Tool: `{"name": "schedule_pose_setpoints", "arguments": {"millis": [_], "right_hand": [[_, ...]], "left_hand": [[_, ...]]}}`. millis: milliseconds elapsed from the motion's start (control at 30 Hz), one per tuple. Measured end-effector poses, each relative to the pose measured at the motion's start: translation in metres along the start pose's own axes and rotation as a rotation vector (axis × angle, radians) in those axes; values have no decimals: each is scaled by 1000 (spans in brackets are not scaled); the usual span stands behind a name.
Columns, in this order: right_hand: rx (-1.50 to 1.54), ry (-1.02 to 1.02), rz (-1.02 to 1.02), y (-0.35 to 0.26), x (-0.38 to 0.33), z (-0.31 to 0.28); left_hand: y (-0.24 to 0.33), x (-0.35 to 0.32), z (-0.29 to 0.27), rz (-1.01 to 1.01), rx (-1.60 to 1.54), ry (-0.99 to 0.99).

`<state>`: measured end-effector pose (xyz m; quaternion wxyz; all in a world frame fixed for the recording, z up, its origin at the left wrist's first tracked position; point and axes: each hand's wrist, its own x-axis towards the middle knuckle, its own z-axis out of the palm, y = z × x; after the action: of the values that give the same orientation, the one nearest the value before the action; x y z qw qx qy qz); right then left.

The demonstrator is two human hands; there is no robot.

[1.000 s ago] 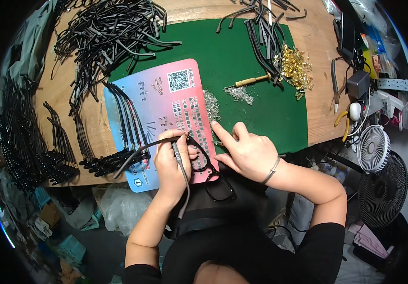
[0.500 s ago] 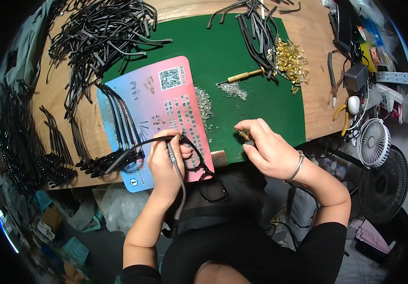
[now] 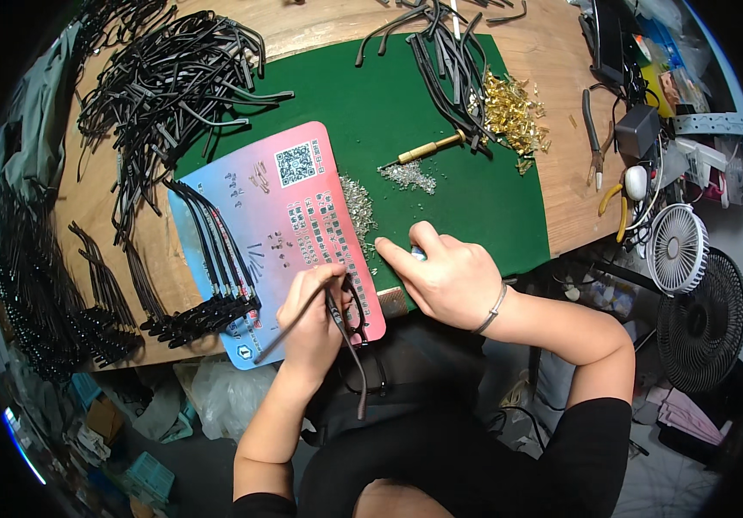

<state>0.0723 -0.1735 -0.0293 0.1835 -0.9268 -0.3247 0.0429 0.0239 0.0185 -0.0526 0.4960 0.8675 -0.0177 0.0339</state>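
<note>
My left hand (image 3: 304, 324) is closed around a black eyeglass frame (image 3: 360, 315) above the mat's near edge. One temple slants down to the left and another hangs toward my lap; the lower rim lies dark against my clothes. My right hand (image 3: 453, 281) is over the green mat, its index fingertip at the edge of a heap of tiny silvery screws (image 3: 357, 211). Its other fingers curl around a small tool (image 3: 418, 253), of which only a pale end shows. Its brass-coloured body is visible only in the earlier picture.
A pink-and-blue printed mat (image 3: 311, 138) bears temples and small metal bits. On the green mat (image 3: 302, 78) lie a brass screwdriver (image 3: 428, 148), clear bits (image 3: 410, 176) and gold-coloured pieces (image 3: 514, 116). Black temples (image 3: 173, 78) heap at far left; pliers (image 3: 594, 138) and fans (image 3: 679, 250) stand right.
My right hand has moved left and turned palm-down, its index finger reaching to the screw heap. My left hand has tilted the eyeglass frame, so its temples hang lower. The whole view has shifted slightly.
</note>
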Motion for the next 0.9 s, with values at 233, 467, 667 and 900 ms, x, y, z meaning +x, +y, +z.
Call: {"name": "schedule_pose_setpoints", "arguments": {"millis": [233,467,667,900], "right_hand": [[-44,-36,-28,-3,3,-2],[394,-258,-50,3,7,-18],[452,-244,-23,-5,6,0],[391,-237,-78,-1,7,0]], "left_hand": [[1,-3,5,6,23,35],[0,10,-10,-33,-53,-126],[3,14,-13,-76,-51,-174],[3,12,-8,-48,24,-142]]}}
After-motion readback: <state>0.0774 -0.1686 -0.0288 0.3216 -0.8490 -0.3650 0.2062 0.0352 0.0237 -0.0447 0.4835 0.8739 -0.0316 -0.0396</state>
